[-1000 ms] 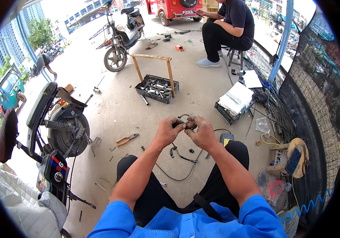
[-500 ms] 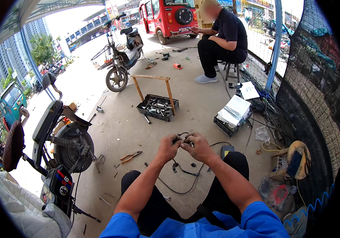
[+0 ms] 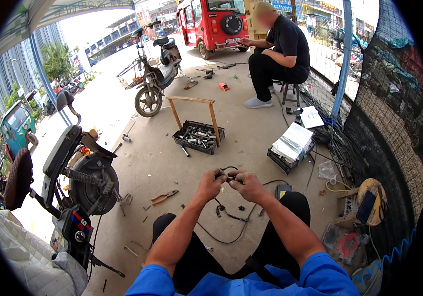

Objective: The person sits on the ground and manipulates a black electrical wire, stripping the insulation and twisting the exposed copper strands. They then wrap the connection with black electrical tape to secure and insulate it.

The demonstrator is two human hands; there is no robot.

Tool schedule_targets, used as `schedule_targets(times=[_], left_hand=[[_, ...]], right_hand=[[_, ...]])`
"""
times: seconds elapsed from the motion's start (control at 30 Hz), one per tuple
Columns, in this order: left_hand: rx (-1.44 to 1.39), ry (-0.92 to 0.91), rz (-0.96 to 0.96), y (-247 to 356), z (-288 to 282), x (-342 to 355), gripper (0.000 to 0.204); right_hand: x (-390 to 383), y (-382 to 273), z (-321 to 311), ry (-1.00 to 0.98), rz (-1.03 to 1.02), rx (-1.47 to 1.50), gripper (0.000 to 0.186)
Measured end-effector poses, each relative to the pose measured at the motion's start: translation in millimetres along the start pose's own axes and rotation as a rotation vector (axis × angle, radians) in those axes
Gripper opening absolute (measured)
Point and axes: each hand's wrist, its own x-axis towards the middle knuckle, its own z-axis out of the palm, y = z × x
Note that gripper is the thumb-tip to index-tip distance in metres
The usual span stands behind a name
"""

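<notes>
Concrete floor (image 3: 251, 143) in daylight, pale canopy (image 3: 13, 32), blue posts (image 3: 344, 64), dark netting (image 3: 386, 128) at right

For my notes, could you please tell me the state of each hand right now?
Left hand: closed, apparently pinching a dark cable.
Right hand: closed, apparently pinching the same cable.

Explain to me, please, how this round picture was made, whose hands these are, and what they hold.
No machine here: a fisheye camera worn on a person's head looks down, so straight edges bend. The left hand and right hand are that person's own, bare, fingertips together at a small dark piece, too small to identify. Between the knees, a dark cable loops on the ground. Orange-handled pliers lie to the left; farther ahead stands a black crate of metal parts. Another person sits beyond.
</notes>
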Motion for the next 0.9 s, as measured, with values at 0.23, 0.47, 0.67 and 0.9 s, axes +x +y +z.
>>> schedule_targets(times=[0.23,0.47,0.67,0.9], left_hand=[[-0.049,0.057,0.001,4,-11,1,0.015],[-0.028,-0.056,-0.029,13,-14,-4,0.015],[0.006,-0.124,-0.008,16,-9,-5,0.017],[-0.025,-0.131,0.022,6,-7,-4,0.017]], right_hand=[[-2,3,-9,-0.058,-0.053,0.138,0.021],[-6,-11,-17,-0.09,0.143,0.097,0.017],[-8,0,-6,0.006,0.166,0.085,0.032],[-4,-5,-3,-0.145,0.184,0.018,0.032]])
